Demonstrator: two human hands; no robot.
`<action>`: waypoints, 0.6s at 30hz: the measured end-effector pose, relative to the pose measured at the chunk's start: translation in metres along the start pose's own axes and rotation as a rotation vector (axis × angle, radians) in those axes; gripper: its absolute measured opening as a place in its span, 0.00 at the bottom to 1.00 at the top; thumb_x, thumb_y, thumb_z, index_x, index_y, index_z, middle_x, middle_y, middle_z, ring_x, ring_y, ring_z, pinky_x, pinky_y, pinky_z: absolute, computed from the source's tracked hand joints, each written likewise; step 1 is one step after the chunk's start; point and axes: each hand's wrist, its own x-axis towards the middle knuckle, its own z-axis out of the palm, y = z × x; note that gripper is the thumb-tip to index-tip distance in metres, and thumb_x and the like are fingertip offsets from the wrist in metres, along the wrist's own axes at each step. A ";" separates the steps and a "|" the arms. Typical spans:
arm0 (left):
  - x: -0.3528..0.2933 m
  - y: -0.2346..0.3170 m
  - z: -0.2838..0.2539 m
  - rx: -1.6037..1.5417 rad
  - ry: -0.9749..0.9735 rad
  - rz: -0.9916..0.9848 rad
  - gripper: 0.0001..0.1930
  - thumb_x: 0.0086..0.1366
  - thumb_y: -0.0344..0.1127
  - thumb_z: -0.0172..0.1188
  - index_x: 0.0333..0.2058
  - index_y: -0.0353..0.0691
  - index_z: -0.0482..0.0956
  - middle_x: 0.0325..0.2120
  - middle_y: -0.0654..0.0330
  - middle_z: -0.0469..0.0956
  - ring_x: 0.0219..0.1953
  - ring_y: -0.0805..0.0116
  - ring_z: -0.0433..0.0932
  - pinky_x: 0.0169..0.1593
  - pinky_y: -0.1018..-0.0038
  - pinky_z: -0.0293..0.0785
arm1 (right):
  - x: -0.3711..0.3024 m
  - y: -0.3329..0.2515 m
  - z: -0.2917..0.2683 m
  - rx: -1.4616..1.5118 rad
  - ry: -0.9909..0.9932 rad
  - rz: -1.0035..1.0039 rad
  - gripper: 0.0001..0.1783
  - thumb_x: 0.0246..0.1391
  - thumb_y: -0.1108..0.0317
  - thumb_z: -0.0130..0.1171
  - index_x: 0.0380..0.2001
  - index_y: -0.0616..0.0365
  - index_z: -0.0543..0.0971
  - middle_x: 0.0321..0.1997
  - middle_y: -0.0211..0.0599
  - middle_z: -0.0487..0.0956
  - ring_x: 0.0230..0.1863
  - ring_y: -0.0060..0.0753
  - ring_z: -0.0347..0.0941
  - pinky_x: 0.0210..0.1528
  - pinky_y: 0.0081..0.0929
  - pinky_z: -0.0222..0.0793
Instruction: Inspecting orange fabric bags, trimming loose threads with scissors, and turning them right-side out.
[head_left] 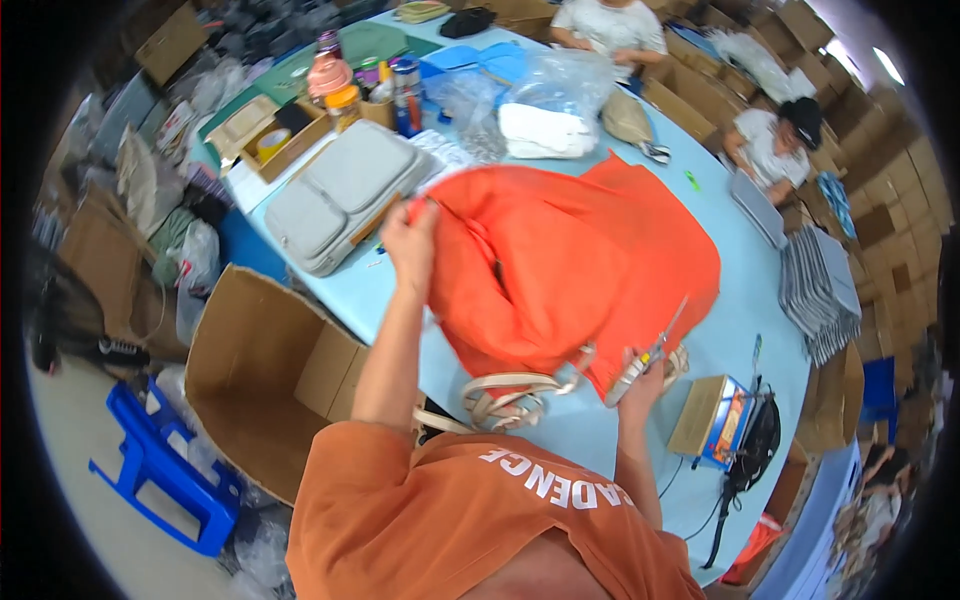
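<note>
A large orange cloth bag (pixel 580 240) is spread on the light blue table in front of me, its cream straps (pixel 505 397) bunched at the near edge. My left hand (pixel 410 240) is closed on the bag's upper left edge, lifting it a little. In my right hand (pixel 640 383) is a pair of small scissors (pixel 657 350) with some yellow near the grip, the blades pointing away from me over the bag's lower right corner. Part of a strap lies beside the right hand; whether the fingers also grip cloth cannot be made out.
A grey padded bag (pixel 345 190) lies left of the cloth. Beyond stand bottles (pixel 405 95), an open box with tape (pixel 272 145) and white cloth (pixel 545 132). At right are a small carton (pixel 705 415) and stacked grey pieces (pixel 815 285). Two people sit across the table (pixel 735 330).
</note>
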 end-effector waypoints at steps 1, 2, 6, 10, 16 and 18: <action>0.011 0.038 0.008 -0.054 0.055 0.061 0.06 0.48 0.31 0.59 0.21 0.35 0.72 0.17 0.65 0.70 0.22 0.78 0.65 0.30 0.78 0.64 | 0.003 -0.012 -0.006 -0.008 0.037 0.009 0.18 0.42 0.73 0.59 0.38 0.65 0.68 0.30 0.35 0.71 0.31 0.22 0.67 0.35 0.21 0.65; 0.026 0.063 0.008 0.045 0.057 0.126 0.07 0.48 0.32 0.59 0.20 0.35 0.72 0.17 0.66 0.70 0.22 0.79 0.65 0.29 0.79 0.64 | 0.004 -0.030 -0.011 0.070 0.011 -0.027 0.17 0.41 0.73 0.60 0.37 0.64 0.69 0.31 0.34 0.71 0.31 0.22 0.67 0.35 0.20 0.65; 0.035 0.156 0.015 -0.206 -0.085 0.462 0.05 0.50 0.26 0.57 0.28 0.35 0.75 0.23 0.67 0.73 0.25 0.81 0.68 0.31 0.83 0.65 | 0.000 -0.072 -0.023 0.197 -0.029 -0.055 0.15 0.39 0.75 0.61 0.33 0.62 0.70 0.28 0.30 0.71 0.29 0.18 0.66 0.33 0.16 0.63; -0.012 0.150 0.028 0.181 -0.324 0.903 0.11 0.43 0.20 0.54 0.28 0.38 0.75 0.21 0.60 0.71 0.25 0.67 0.71 0.29 0.78 0.68 | -0.012 -0.090 -0.031 0.166 -0.133 -0.084 0.11 0.39 0.75 0.61 0.28 0.61 0.72 0.25 0.27 0.72 0.26 0.16 0.66 0.29 0.15 0.63; -0.101 0.045 0.041 0.186 -0.663 0.877 0.12 0.41 0.20 0.53 0.27 0.40 0.76 0.18 0.59 0.67 0.20 0.63 0.69 0.22 0.71 0.68 | -0.033 -0.080 -0.020 0.192 -0.379 0.019 0.11 0.37 0.75 0.63 0.27 0.62 0.72 0.26 0.30 0.73 0.26 0.16 0.66 0.28 0.15 0.64; -0.120 0.036 0.024 0.255 -0.718 0.941 0.11 0.41 0.20 0.53 0.26 0.40 0.76 0.20 0.60 0.68 0.17 0.66 0.68 0.18 0.73 0.66 | -0.038 -0.079 -0.015 0.216 -0.494 0.055 0.11 0.39 0.77 0.61 0.28 0.63 0.71 0.26 0.32 0.73 0.27 0.18 0.68 0.31 0.16 0.68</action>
